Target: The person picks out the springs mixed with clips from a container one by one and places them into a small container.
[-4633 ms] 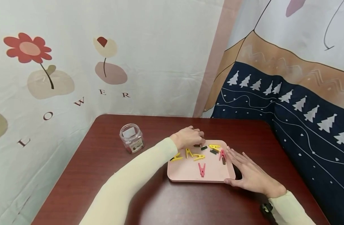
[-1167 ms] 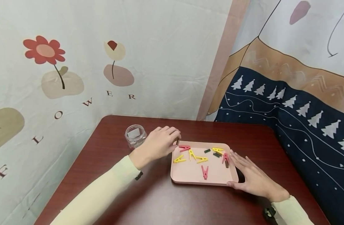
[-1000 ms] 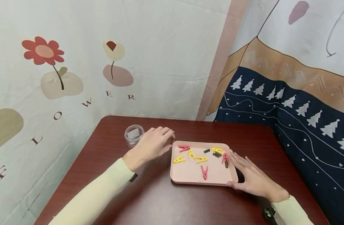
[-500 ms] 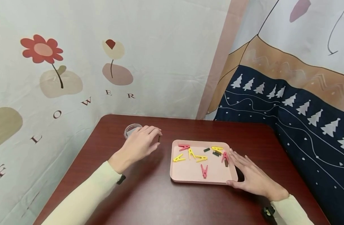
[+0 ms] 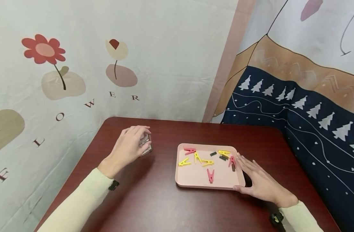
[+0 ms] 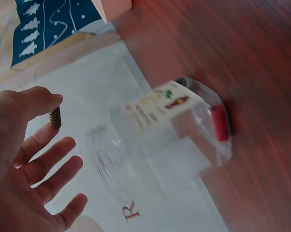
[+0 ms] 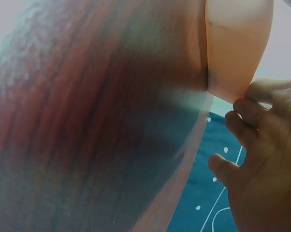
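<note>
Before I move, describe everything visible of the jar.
The jar looks like clear plastic or glass, open at its threaded neck, with a printed label and a red ridged piece inside near its base. It stands upright on the table, left of the tray. The left hand partly hides it in the head view; no finger contact shows.

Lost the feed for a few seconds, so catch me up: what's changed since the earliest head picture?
The left grip has moved left from over the tray to the jar, now pinching a ribbed brown piece taken from the tray. The right grip stayed at the tray's right edge, and the clips visible then look undisturbed.
</note>
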`<action>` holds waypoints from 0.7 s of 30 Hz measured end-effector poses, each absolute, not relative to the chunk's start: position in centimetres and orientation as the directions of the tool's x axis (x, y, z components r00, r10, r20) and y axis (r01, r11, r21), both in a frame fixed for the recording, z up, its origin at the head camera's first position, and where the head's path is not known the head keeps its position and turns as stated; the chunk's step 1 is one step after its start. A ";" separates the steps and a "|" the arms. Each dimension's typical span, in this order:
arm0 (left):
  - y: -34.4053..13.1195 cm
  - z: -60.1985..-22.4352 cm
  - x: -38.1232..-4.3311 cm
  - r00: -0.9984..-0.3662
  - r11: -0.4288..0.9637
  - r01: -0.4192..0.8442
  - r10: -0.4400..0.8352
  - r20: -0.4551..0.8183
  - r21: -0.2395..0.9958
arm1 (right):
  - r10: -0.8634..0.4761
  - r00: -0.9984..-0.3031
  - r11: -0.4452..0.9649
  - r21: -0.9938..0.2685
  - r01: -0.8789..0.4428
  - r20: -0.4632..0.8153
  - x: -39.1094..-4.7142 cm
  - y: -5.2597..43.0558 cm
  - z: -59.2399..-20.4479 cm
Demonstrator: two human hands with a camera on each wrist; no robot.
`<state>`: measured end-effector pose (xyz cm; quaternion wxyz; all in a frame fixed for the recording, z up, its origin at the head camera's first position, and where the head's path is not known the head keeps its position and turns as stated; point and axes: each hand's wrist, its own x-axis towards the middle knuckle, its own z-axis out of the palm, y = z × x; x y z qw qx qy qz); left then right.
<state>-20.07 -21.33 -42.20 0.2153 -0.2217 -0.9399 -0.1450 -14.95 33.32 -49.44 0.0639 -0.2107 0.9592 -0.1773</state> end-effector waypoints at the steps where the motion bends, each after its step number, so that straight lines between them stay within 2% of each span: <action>1: -21.7 -42.2 -20.1 -0.818 0.863 0.466 0.337 0.465 0.196 | -0.428 -0.903 0.849 -0.362 -0.385 -0.044 -15.0 33.3 -49.5; 10: -23.9 -42.9 -20.5 -0.886 0.867 0.355 0.191 0.424 0.351 | -0.430 -0.902 0.850 -0.356 -0.389 -0.040 -15.0 33.4 -49.6; 21: -25.4 -43.0 -20.5 -0.914 0.857 0.286 0.110 0.390 0.429 | -0.408 -0.910 0.857 -0.374 -0.353 -0.075 -14.9 33.1 -49.2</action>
